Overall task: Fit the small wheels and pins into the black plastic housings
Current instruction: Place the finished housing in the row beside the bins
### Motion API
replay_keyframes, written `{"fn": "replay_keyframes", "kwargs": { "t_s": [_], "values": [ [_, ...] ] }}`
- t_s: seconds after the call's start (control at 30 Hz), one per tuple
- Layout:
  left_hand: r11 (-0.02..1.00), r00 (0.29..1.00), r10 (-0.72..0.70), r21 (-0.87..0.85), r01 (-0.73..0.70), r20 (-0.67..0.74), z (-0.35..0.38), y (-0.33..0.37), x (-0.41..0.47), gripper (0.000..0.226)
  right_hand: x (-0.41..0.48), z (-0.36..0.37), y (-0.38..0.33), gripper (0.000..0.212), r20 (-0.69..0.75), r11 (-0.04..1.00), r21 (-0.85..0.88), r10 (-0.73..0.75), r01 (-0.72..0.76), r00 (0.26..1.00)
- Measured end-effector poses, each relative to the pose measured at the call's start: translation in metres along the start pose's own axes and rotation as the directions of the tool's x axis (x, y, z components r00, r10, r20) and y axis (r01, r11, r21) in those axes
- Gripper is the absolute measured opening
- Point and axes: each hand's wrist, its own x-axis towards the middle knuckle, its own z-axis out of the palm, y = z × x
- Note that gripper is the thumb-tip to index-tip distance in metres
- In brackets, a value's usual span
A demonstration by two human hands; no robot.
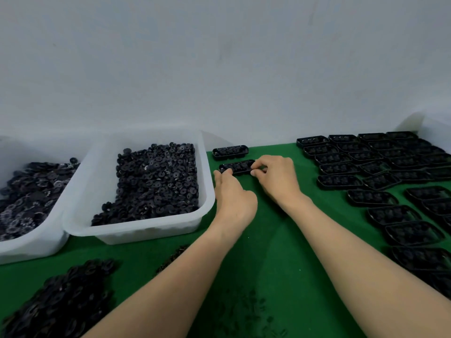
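The left hand (234, 193) and right hand (277, 178) pinch opposite ends of one black housing (238, 167) between them, apparently mid-fit; rows of housings (353, 167) on their right look filled, yet the heaped wheel tub (146, 230) on their left suggests much remains.

Green felt table cover (275, 264) spans foreground. Translucent white plastic tub (146, 231) on cover's left part; second matching tub (29, 250) further left. Pale grey wall (219, 69) behind cover.

left grip (234, 198): bare | right grip (275, 176): bare | forearms (170, 276): bare, unsleeved
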Motion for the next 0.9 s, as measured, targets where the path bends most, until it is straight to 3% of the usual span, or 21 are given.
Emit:
{"fn": "replay_keyframes", "kwargs": {
  "t_s": [0.37,0.5,0.6,0.7,0.77,0.9],
  "values": [
    [0.997,0.997,0.014,0.069,-0.019,0.072,-0.001,-0.002,0.0,0.075,-0.014,0.0,-0.007,0.018,-0.052,0.999,-0.034,-0.006,0.004,0.999],
    [0.97,0.97,0.184,0.128,-0.205,0.159,-0.014,0.014,-0.043,0.067,-0.053,-0.026,-0.032,0.008,-0.163,0.987,0.025,-0.151,0.157,0.975],
    [0.944,0.915,0.307,0.037,-0.327,0.262,-0.051,0.019,-0.101,0.054,-0.093,-0.052,-0.063,0.011,-0.208,0.941,0.165,-0.26,0.296,0.943],
    [0.916,0.904,0.377,0.061,-0.396,0.202,-0.113,-0.002,-0.154,0.038,-0.139,-0.063,-0.103,0.013,-0.155,0.87,0.126,-0.457,0.476,0.876],
    [0.936,0.939,0.326,0.099,-0.337,0.111,-0.158,-0.026,-0.187,0.023,-0.171,-0.059,-0.132,0.017,-0.038,0.802,0.141,-0.581,0.58,0.813],
    [0.97,0.974,0.172,0.195,-0.142,-0.149,-0.232,-0.079,-0.253,0.014,-0.218,-0.034,-0.197,0.023,0.247,0.633,0.234,-0.773,0.738,0.584]
  ]
}}
